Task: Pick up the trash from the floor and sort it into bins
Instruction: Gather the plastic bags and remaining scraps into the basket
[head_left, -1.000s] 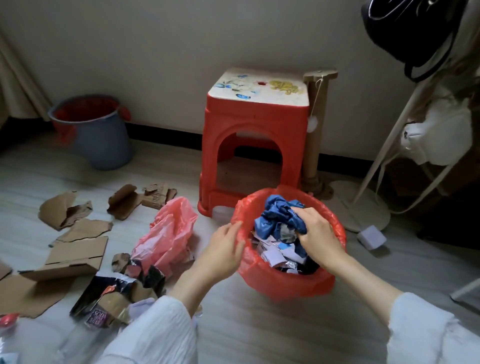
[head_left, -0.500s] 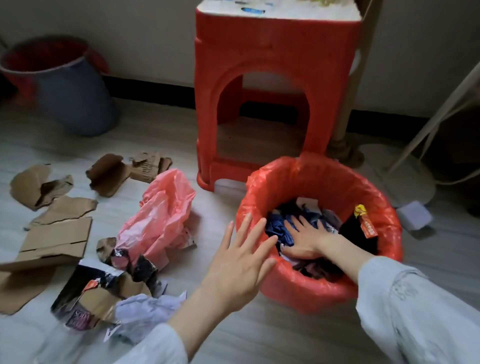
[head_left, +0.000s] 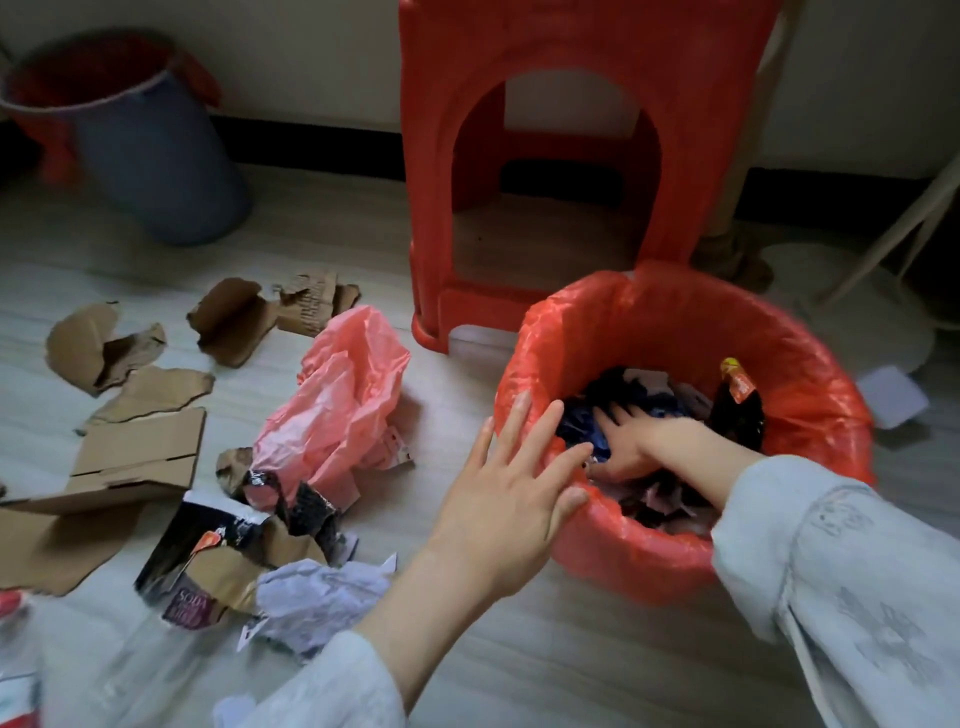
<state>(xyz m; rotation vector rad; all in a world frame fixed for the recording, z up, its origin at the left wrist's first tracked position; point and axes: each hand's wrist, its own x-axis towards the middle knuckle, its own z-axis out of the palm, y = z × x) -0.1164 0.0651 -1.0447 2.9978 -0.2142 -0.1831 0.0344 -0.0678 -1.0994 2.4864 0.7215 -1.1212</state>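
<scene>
A bin lined with a red bag (head_left: 810, 395) stands on the floor at right, holding blue and dark wrappers (head_left: 582, 421). My right hand (head_left: 634, 441) lies flat inside it, fingers spread, pressing on the wrappers. My left hand (head_left: 511, 486) is open, fingers spread, resting on the bin's near-left rim. On the floor to the left lie a pink plastic bag (head_left: 337, 410), torn cardboard pieces (head_left: 135, 462), a dark torn carton (head_left: 208, 561) and crumpled white paper (head_left: 317, 597).
A grey-blue bin with a red liner (head_left: 156, 161) stands at the back left by the wall. A red plastic stool (head_left: 566, 130) stands right behind the red bin. A white stand base (head_left: 852, 306) and a small white block (head_left: 891, 397) sit at right.
My right hand let go of the blue wrapper bundle and went down flat into the bin. My left hand opened and reached the rim. The view moved closer and lower.
</scene>
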